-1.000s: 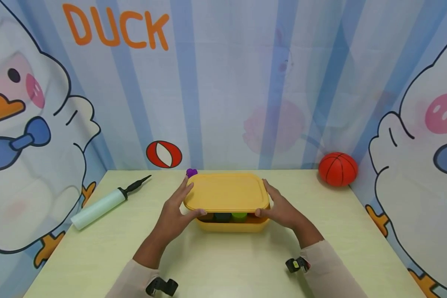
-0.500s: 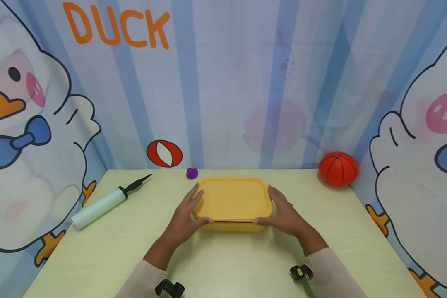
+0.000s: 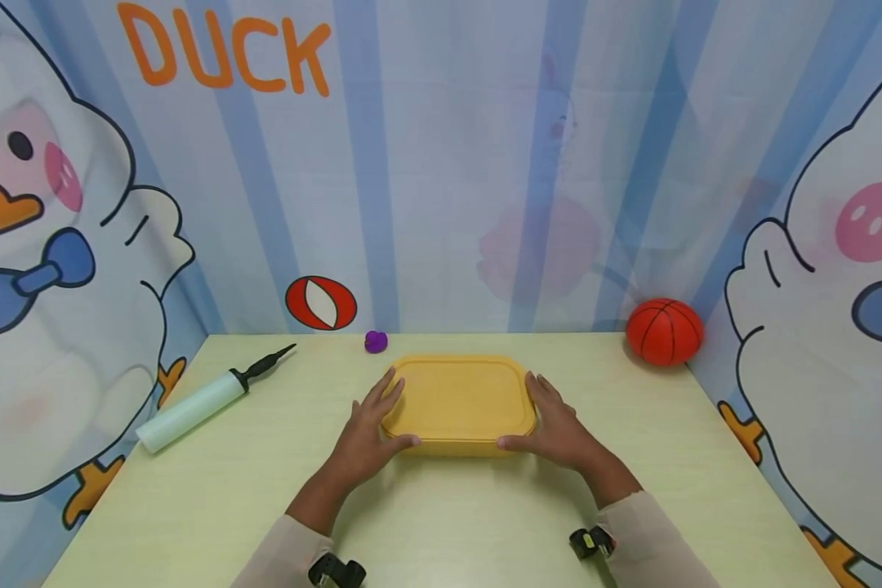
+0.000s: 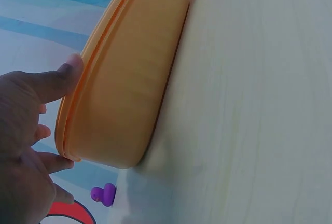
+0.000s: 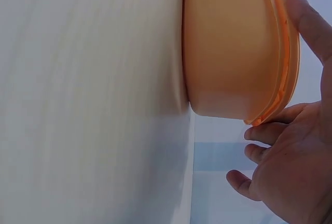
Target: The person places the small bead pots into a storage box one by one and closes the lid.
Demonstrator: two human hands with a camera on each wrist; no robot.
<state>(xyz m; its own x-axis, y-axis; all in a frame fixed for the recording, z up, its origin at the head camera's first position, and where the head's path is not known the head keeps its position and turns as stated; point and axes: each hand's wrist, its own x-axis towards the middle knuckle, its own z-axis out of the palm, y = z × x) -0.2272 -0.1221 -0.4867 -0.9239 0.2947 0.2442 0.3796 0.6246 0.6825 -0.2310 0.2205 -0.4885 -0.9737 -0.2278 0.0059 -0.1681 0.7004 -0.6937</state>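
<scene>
A yellow lid (image 3: 459, 396) lies over the yellow rectangular box (image 3: 456, 449), which stands on the table. My left hand (image 3: 367, 439) holds the lid's left end, thumb at the front edge and fingers spread along the side. At the right end my right hand (image 3: 561, 433) holds it in a mirrored way. In the left wrist view the thumb (image 4: 72, 71) presses on the rim of the lid. The right wrist view shows a thin, uneven seam between lid and box (image 5: 231, 47) around one corner. The box's contents are hidden under the lid.
A small purple duck (image 3: 376, 341) sits at the back edge of the table (image 3: 456, 523), left of the box. A pale green hand pump (image 3: 198, 408) with a black nozzle lies at the left. The red basketball (image 3: 665, 331) stands at the back right, before a duck-printed curtain.
Both hands have brought the lid down and toward me onto the box, covering the coloured things that showed inside. The purple duck, partly hidden by the left hand earlier, now shows fully.
</scene>
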